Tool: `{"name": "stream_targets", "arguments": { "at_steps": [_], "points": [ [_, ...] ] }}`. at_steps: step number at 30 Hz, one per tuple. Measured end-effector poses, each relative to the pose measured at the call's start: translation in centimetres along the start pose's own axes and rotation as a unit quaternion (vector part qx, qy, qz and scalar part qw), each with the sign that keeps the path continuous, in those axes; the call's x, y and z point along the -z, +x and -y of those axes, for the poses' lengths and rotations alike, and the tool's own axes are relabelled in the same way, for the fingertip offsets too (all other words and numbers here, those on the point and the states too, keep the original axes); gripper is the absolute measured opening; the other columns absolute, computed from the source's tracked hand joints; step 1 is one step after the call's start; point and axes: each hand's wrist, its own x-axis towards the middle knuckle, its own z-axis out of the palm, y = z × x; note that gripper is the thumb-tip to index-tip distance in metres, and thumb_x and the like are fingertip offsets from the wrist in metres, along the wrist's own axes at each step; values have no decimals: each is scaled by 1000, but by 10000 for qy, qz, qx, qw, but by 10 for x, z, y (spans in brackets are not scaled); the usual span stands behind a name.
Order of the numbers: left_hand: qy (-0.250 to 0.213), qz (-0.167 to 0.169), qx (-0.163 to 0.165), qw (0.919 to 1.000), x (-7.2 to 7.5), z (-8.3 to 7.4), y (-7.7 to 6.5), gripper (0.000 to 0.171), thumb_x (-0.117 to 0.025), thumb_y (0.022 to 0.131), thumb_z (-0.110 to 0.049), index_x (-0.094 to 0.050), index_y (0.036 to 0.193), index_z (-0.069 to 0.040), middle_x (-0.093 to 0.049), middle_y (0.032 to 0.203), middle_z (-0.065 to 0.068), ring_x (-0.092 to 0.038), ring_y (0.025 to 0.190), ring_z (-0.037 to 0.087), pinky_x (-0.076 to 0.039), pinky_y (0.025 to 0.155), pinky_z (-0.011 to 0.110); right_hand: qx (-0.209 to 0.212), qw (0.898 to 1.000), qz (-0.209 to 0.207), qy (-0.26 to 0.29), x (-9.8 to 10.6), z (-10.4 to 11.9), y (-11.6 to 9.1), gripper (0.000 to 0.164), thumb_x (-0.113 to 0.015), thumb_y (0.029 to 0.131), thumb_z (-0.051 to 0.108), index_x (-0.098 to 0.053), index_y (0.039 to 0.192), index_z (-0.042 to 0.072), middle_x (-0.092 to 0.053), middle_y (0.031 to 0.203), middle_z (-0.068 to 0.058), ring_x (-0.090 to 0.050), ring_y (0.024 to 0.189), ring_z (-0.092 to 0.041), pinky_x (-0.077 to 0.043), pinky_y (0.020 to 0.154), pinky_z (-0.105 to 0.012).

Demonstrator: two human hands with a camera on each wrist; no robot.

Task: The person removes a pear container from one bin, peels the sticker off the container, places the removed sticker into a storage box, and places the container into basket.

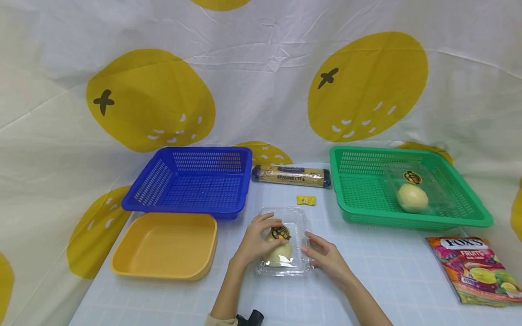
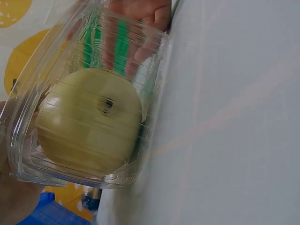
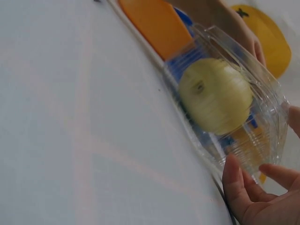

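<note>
A clear plastic clamshell box [image 1: 299, 267] lies on the table with a pale yellow-green round fruit [image 2: 89, 124] inside. On its lid is a dark round sticker [image 1: 281, 232] with gold marks. My left hand [image 1: 254, 242] rests over the lid from the left, thumb and fingers spread around the sticker. From the right, my right hand [image 1: 328, 260] holds the box's side edge. In the right wrist view, its fingertips [image 3: 232, 171] are at the box's lower corner and side, with another digit up at the lid's rim. The fruit [image 3: 215, 96] shows a dark dimple.
Behind stand a blue basket [image 1: 183, 210], a spaghetti pack [image 1: 290, 176] and a small yellow wrapped candy [image 1: 306, 200]. A yellow-orange tub [image 1: 163, 249] is at left. At right, a green basket [image 1: 412, 222] contains another boxed fruit [image 1: 412, 197]; a Fox's candy bag [image 1: 475, 271] lies in front.
</note>
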Motion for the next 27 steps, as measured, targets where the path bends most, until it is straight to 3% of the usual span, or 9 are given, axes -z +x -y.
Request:
{"name": "stream_targets", "arguments": {
  "at_steps": [8, 12, 17, 21, 27],
  "points": [
    [-167, -121, 213, 9996, -1, -1, 1, 42, -84, 66, -21, -71, 102, -5, -69, 107, 5, -52, 119, 28, -30, 106, 52, 7, 10000, 27, -6, 0, -1, 1, 61, -66, 88, 22, -41, 140, 4, -36, 143, -26, -44, 126, -37, -54, 76, -35],
    [-4, -210, 63, 9998, -3, -1, 3, 40, -85, 64, -20, -72, 99, -6, -70, 101, 4, -54, 112, 27, -34, 101, 52, 28, 10000, 32, -2, 1, -2, 0, 61, -66, 88, 21, -41, 140, 3, -36, 144, -25, -43, 127, -37, -54, 76, -34],
    [325, -213, -94, 9992, -10, -1, 8, 38, -85, 64, -22, -72, 97, -7, -69, 96, 2, -54, 102, 21, -30, 99, 49, 66, 10000, 26, 22, 1, 0, -1, 61, -66, 88, 21, -41, 140, 3, -35, 144, -25, -41, 128, -37, -54, 76, -34],
    [379, -181, 11, 9991, -13, -3, 11, 36, -83, 68, -22, -72, 97, -6, -67, 96, 4, -52, 99, 22, -26, 98, 51, 77, 10000, 19, 33, 1, 0, -2, 61, -66, 88, 21, -41, 140, 2, -36, 144, -26, -44, 126, -37, -54, 76, -35],
    [553, -549, 313, 9965, -13, -8, 12, 34, -83, 69, -19, -72, 95, 0, -62, 93, 6, -52, 94, 24, -35, 92, 47, 31, 10000, -21, 0, -1, -1, 0, 61, -67, 87, 22, -43, 139, 3, -38, 142, -26, -46, 124, -38, -54, 76, -34]
  ]
}}
